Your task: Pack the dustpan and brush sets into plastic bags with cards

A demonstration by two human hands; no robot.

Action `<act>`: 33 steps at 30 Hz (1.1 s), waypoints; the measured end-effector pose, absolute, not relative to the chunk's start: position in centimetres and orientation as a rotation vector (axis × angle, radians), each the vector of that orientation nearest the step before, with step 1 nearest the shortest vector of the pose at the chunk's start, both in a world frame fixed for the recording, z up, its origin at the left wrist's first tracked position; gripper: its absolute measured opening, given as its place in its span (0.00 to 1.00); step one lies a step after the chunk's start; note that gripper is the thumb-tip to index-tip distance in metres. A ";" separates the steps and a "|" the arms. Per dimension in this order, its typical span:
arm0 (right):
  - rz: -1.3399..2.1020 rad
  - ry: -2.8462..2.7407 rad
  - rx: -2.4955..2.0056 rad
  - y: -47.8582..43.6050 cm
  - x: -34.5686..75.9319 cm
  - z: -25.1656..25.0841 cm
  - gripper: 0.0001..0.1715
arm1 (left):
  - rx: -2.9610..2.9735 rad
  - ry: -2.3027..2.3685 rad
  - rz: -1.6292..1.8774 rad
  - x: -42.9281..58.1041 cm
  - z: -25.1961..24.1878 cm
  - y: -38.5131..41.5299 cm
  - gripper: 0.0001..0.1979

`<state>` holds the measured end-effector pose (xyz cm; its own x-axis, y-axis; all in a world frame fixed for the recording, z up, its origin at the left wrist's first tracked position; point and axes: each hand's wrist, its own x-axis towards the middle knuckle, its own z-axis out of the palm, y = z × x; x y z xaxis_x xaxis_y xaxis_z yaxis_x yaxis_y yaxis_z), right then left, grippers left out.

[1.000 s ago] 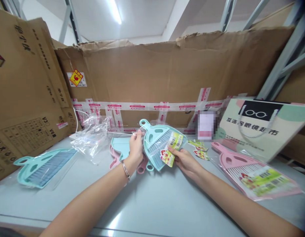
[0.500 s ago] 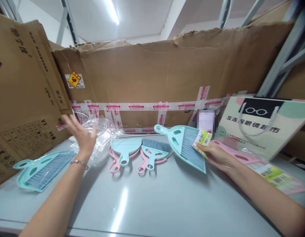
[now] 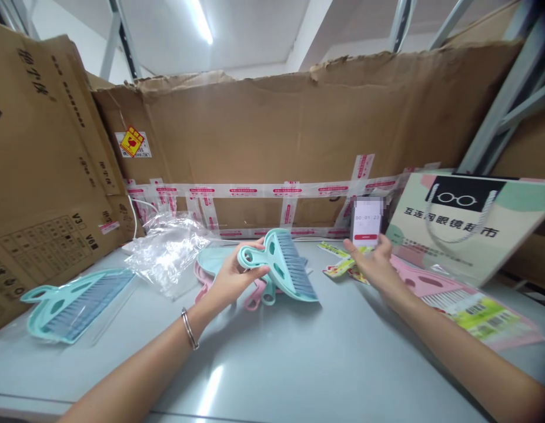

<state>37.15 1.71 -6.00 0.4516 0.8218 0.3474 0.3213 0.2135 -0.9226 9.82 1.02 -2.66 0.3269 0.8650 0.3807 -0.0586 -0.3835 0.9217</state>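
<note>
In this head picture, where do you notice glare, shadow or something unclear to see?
Head view: the ceiling light is blown out, with a streak of glare on the table; head view: soft shadows lie beneath the forearms; head view: pixelation surrounds the top of the phone; head view: the bristles of the dustpan set in the left hand are distinguishable.

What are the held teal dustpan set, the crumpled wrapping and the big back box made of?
Teal dustpan set in the left hand: probably molded plastic, smooth with a soft sheen. Crumpled wrapping: likely thin plastic film, clear and glinting at its creases. Big back box: apparently cardboard, matte brown with a torn, ragged top edge.
</note>
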 end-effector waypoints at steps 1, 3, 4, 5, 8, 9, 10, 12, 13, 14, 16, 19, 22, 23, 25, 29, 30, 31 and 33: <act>0.305 -1.257 -1.389 1.3 36.4 -5.4 0.42 | 1.675 0.755 1.228 9.9 -2.6 0.9 0.14; 0.157 -1.720 -1.315 0.3 34.0 -4.2 0.34 | 1.753 0.722 1.216 10.3 -2.4 0.6 0.15; 0.143 -1.932 -1.242 -0.1 32.7 -3.7 0.28 | 1.785 0.689 1.199 10.5 -2.3 0.3 0.15; 0.128 -2.072 -1.190 -0.5 31.4 -3.1 0.22 | 1.812 0.662 1.182 10.5 -2.1 0.0 0.16; 0.067 -2.196 -1.116 -0.3 29.3 -1.5 0.14 | 1.910 0.688 1.182 9.8 -1.5 -0.3 0.16; 0.039 -2.172 -1.092 0.2 29.3 -1.1 0.13 | 1.953 0.728 1.237 9.1 -1.3 -0.3 0.15; 0.005 -2.126 -1.072 0.8 29.6 -0.7 0.13 | 2.001 0.787 1.326 8.2 -1.0 -0.1 0.15; -0.079 -2.024 -1.054 2.2 30.6 -0.3 0.13 | 2.084 0.961 1.592 6.2 -0.7 0.5 0.15; -0.114 -2.006 -1.057 3.0 31.2 -0.4 0.13 | 2.116 1.083 1.721 5.2 -0.7 0.9 0.15; -0.135 -2.033 -1.064 3.8 31.7 -0.7 0.13 | 2.145 1.204 1.804 4.2 -0.9 1.4 0.15; -0.110 -2.209 -1.092 5.2 32.1 -2.1 0.16 | 2.206 1.408 1.788 2.8 -1.8 2.3 0.14; 0.003 -2.473 -1.134 6.8 31.2 -4.8 0.23 | 2.369 1.609 1.483 1.9 -3.7 3.4 0.07; 0.107 -2.585 -1.070 7.3 29.8 -6.2 0.28 | 2.528 1.661 1.148 1.9 -5.2 3.9 0.08; 0.128 -2.581 -1.049 7.1 29.7 -6.2 0.29 | 2.538 1.650 1.062 1.8 -5.5 3.9 0.13; 0.141 -2.515 -1.037 6.3 30.3 -5.8 0.31 | 2.512 1.609 0.943 1.6 -5.5 3.7 0.23; 0.038 -2.120 -1.312 3.0 37.4 -4.8 0.24 | 2.468 1.538 1.042 0.9 -4.6 3.4 0.28; -0.020 -1.946 -1.479 1.9 40.3 -4.8 0.20 | 2.448 1.540 1.112 0.8 -4.4 3.4 0.27; -0.096 -1.772 -1.637 0.9 43.5 -5.1 0.18 | 2.417 1.545 1.173 0.8 -4.1 3.5 0.24; -0.200 -1.532 -1.904 -1.1 50.2 -6.3 0.18 | 2.344 1.542 1.241 1.0 -3.9 3.7 0.20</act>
